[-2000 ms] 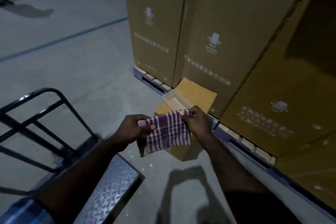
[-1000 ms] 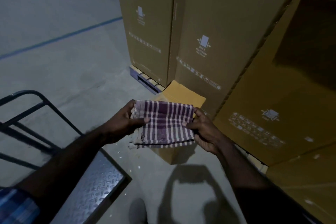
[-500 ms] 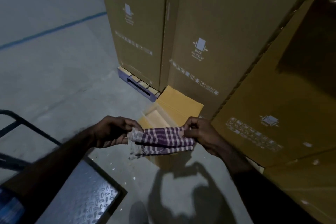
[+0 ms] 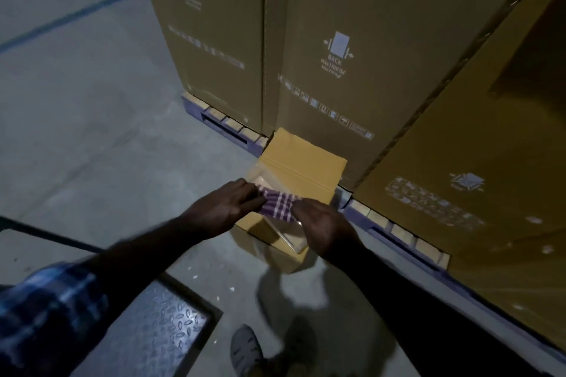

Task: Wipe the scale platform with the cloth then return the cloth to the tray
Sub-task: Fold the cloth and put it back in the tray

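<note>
A folded purple-and-white checked cloth [image 4: 278,204] is stretched between my two hands. My left hand [image 4: 228,206] grips its left end and my right hand [image 4: 321,228] holds its right end. The cloth hangs just over a clear tray [image 4: 289,239] that sits on a small cardboard box [image 4: 301,159] on the floor. The tray's middle is hidden by my hands and the cloth. The scale platform [image 4: 167,324], a diamond-plate metal sheet with a dark frame, lies on the floor at the lower left, under my left forearm.
Tall cardboard cartons [image 4: 337,40] on purple pallets [image 4: 226,125] stand right behind the small box and run along the right side. Grey concrete floor [image 4: 85,119] spreads to the left. My foot [image 4: 246,350] is at the bottom centre.
Both hands have folded the cloth smaller and moved it forward and down, from in front of my chest to just above the tray on the small box. The view has shifted toward the box.
</note>
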A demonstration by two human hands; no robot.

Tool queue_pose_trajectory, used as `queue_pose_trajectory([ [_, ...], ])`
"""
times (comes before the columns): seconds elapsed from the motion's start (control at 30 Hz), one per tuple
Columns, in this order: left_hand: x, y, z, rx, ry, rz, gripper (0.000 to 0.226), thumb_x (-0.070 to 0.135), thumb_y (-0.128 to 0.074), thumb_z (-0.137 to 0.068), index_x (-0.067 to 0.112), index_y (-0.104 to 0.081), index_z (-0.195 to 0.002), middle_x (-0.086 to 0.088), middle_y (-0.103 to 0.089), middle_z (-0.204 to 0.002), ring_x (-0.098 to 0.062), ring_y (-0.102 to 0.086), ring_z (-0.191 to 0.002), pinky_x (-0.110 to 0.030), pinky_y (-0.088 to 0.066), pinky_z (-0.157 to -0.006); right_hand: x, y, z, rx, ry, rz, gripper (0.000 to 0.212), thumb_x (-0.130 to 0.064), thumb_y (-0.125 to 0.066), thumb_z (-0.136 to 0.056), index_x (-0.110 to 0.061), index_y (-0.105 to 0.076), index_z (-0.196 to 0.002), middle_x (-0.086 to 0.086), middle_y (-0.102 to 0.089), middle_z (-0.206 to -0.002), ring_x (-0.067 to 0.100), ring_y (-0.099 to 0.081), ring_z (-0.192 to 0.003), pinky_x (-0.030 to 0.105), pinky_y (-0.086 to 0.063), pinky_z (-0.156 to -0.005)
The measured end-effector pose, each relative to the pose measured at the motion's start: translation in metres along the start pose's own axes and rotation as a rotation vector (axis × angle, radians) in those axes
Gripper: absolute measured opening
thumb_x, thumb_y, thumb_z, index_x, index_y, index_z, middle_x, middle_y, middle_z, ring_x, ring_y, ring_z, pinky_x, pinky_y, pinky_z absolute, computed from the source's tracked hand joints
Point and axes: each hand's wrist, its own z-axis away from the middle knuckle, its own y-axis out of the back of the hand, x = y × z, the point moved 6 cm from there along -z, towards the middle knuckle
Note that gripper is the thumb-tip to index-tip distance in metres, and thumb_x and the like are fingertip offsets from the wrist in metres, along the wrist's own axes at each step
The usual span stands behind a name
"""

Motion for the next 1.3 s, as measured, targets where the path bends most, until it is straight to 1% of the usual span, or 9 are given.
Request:
queue_pose_trajectory([
  [0.1, -0.001, -0.021, -0.004, -0.029, -0.057, -0.028, 0.065, -0.004, -0.081, -0.059, 0.001, -0.062, -0.121, -0.021, -0.067, -0.112, -0.034, -0.064, -0.098, -0.037, -0.058, -0.071, 0.001, -0.003, 0.013, 0.081, 0.07, 0.021, 0.041, -0.006, -0.033, -0.103, 0.003, -0.073, -0.102, 0.021, -0.072, -0.103, 0.032, -0.07, -0.093, 0.041, -0.058, -0.087],
  [0.2, -0.001, -0.033, -0.013, 0.008, -0.063, -0.015, 0.062, -0.005, -0.078, -0.057, 0.0, -0.065, -0.117, -0.022, -0.07, -0.107, -0.037, -0.068, -0.095, -0.039, -0.059, -0.068, 0.015, -0.025, 0.022, -0.023, 0.037, -0.012, 0.044, -0.001, -0.03, -0.095, 0.001, -0.072, -0.106, 0.019, -0.073, -0.105, 0.029, -0.071, -0.095, 0.041, -0.059, -0.084],
  [0.37, -0.016, -0.075, -0.03, -0.061, -0.029, 0.067, 0.038, 0.019, -0.058, -0.082, 0.007, -0.061, -0.118, -0.016, -0.071, -0.107, -0.028, -0.062, -0.102, -0.036, -0.06, -0.072, 0.04, -0.061, 0.029, -0.163, -0.095, -0.115, 0.044, -0.014, -0.035, -0.081, -0.005, -0.073, -0.103, 0.012, -0.075, -0.098, 0.027, -0.072, -0.088, 0.037, -0.062, -0.063],
  [0.5, -0.027, -0.108, -0.051, -0.158, -0.011, 0.056, 0.052, 0.015, -0.087, -0.062, 0.005, -0.07, -0.11, -0.015, -0.072, -0.107, -0.029, -0.067, -0.098, -0.034, -0.058, -0.077, 0.064, -0.088, 0.029, -0.167, -0.166, -0.156, 0.038, -0.015, -0.039, -0.083, -0.009, -0.07, -0.103, 0.009, -0.072, -0.099, 0.028, -0.07, -0.086, 0.037, -0.06, -0.061],
  [0.7, -0.055, -0.168, -0.059, -0.256, 0.024, 0.067, 0.055, 0.014, -0.089, -0.063, 0.011, -0.07, -0.114, -0.01, -0.071, -0.113, -0.029, -0.066, -0.108, -0.038, -0.057, -0.085, 0.084, -0.13, 0.021, -0.114, -0.076, -0.107, 0.029, -0.009, -0.044, -0.081, -0.011, -0.069, -0.096, 0.007, -0.069, -0.09, 0.026, -0.064, -0.083, 0.031, -0.053, -0.065],
  [0.93, -0.08, -0.195, -0.066, -0.283, 0.078, 0.003, 0.041, 0.026, -0.072, -0.08, 0.015, -0.068, -0.12, -0.007, -0.066, -0.126, -0.023, -0.058, -0.121, -0.038, -0.05, -0.099, 0.096, -0.174, 0.006, -0.084, 0.017, 0.022, 0.015, -0.005, -0.05, -0.084, -0.012, -0.063, -0.086, 0.005, -0.063, -0.078, 0.023, -0.06, -0.073, 0.032, -0.046, -0.062],
  [1.03, -0.079, -0.207, -0.071, -0.37, 0.105, 0.048, 0.042, 0.033, -0.043, -0.09, 0.014, -0.068, -0.119, -0.009, -0.064, -0.127, -0.027, -0.058, -0.12, -0.039, -0.051, -0.097, 0.101, -0.195, 0.004, -0.214, -0.03, 0.038, 0.022, -0.006, -0.047, -0.081, -0.011, -0.065, -0.092, 0.006, -0.065, -0.082, 0.024, -0.062, -0.078, 0.034, -0.049, -0.063],
  [1.13, -0.079, -0.233, -0.064, -0.635, 0.153, 0.07, 0.042, 0.032, -0.037, -0.093, 0.014, -0.065, -0.119, -0.01, -0.065, -0.12, -0.033, -0.056, -0.115, -0.042, -0.046, -0.099, 0.097, -0.214, 0.005, -0.413, -0.049, -0.089, 0.039, -0.016, -0.042, -0.079, -0.009, -0.066, -0.109, 0.01, -0.067, -0.098, 0.028, -0.061, -0.095, 0.038, -0.054, -0.074],
  [1.3, -0.081, -0.248, -0.066, -0.613, 0.257, 0.082, 0.054, 0.048, -0.023, -0.09, 0.019, -0.063, -0.11, -0.007, -0.064, -0.105, -0.029, -0.052, -0.101, -0.04, -0.041, -0.09, 0.096, -0.219, -0.003, -0.481, -0.15, -0.133, 0.042, -0.024, -0.034, -0.081, -0.007, -0.067, -0.1, 0.017, -0.064, -0.107, 0.034, -0.057, -0.105, 0.045, -0.051, -0.086],
])
